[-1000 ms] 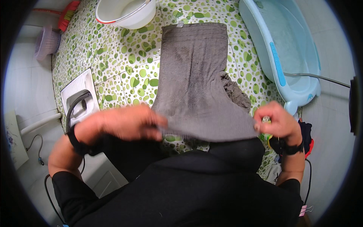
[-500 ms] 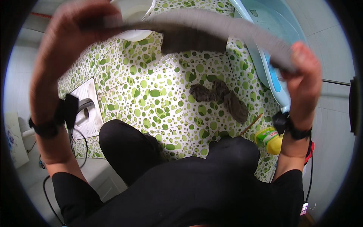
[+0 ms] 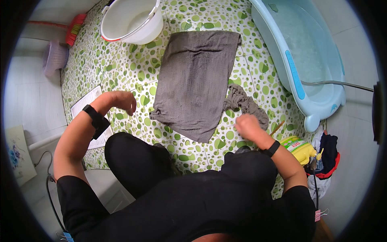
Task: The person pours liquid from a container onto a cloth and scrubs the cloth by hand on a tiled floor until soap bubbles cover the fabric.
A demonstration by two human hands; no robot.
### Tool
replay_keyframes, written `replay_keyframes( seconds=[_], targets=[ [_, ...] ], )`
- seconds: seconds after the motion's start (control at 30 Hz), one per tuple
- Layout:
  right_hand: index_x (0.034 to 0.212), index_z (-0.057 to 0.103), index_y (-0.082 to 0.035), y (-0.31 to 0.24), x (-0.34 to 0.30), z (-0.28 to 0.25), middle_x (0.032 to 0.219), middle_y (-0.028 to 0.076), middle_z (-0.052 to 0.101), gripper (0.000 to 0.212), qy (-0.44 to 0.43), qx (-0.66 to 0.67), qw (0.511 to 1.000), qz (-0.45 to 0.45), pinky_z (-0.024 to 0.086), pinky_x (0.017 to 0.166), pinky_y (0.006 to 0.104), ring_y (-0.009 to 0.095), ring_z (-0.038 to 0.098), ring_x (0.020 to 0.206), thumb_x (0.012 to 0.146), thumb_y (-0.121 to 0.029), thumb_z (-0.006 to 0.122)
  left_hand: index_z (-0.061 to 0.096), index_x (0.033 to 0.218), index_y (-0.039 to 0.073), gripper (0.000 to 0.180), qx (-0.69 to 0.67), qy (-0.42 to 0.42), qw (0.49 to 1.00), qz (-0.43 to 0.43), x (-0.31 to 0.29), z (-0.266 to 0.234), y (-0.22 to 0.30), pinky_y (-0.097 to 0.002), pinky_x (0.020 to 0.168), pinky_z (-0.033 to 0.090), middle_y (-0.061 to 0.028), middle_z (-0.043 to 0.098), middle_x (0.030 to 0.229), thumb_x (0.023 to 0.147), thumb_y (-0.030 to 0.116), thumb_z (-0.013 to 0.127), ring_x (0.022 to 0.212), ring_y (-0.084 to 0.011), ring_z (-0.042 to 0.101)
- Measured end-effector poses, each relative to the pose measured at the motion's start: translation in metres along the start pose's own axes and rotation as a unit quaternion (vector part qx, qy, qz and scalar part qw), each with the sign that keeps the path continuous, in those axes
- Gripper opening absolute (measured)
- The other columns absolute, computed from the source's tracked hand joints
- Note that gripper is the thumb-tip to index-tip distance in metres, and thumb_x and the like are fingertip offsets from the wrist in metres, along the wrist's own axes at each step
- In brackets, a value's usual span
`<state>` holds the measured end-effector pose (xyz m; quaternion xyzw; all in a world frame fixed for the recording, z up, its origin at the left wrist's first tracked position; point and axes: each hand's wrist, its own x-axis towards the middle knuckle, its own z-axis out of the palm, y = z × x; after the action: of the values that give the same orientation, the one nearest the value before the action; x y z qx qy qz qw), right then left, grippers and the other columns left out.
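Left hand [image 3: 125,102]: raised, fingers bent downward, nothing visible in it; palm hidden, so how far it is closed cannot be told. Clear of all cloth.

Right hand [image 3: 248,126]: fingers curled in; whether they are closed fully or on anything cannot be told.

Flat grey cloth [image 3: 195,80]: between the two hands and reaching forward of them, spread on the floor; corner nearest the left hand rumpled, near edge slanting to a point.

Crumpled grey cloth [image 3: 252,108]: just ahead of the right hand, partly overlapped by it in view; contact uncertain.

Dark wristbands [image 3: 273,148]: one behind each hand.

Thin brown stick [image 3: 277,128]: right of the right hand, near.

Yellow bottle [image 3: 302,152]: farther right, lying tilted.

Clothes pile [image 3: 328,151]: beyond the bottle, dark, red and white.

White ribbed squat pan [image 3: 84,99]: left of the left hand, partly behind the forearm.

Light blue tub [image 3: 296,76]: well forward and right of the right hand, holding water, grey hose [image 3: 342,83] over it.

White bucket [image 3: 151,34]: well forward of the left hand.

Lilac basket [image 3: 57,57] and red broom [image 3: 75,29]: forward and far left of it.

Floor [image 3: 121,68]: green-spotted white tile, beneath both hands.
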<state>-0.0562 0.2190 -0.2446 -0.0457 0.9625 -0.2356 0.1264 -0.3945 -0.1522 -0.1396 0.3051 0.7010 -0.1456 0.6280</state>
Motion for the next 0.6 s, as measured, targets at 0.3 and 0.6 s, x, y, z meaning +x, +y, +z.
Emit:
replay_keyframes(
  seconds=[0.3,0.6],
  targets=[
    [0.128,0.047,-0.009,0.046,-0.012,0.006,0.102,0.011,0.060,0.060,0.001,-0.061,0.963,0.261,0.037,0.090,0.0471,0.029,0.055,0.101,0.075,-0.024,0.070,0.063,0.112,0.010,0.038,0.077,0.130,0.962,0.228,0.077,-0.006,0.173,-0.0395,0.084,0.049,-0.0115,0.068,0.098,0.076,0.023,0.063,0.094,-0.0316,0.063],
    [0.113,0.059,0.005,0.009,-0.061,-0.093,0.100,0.005,0.065,0.028,0.239,0.566,0.749,0.249,0.046,0.080,0.0247,0.010,0.058,0.088,0.088,-0.007,0.057,0.054,0.121,0.006,0.054,-0.142,0.259,0.918,0.264,0.148,0.014,0.264,-0.0392,0.089,0.047,-0.0186,0.061,0.109,0.074,0.024,0.072,0.101,-0.0346,0.059]
  ],
)
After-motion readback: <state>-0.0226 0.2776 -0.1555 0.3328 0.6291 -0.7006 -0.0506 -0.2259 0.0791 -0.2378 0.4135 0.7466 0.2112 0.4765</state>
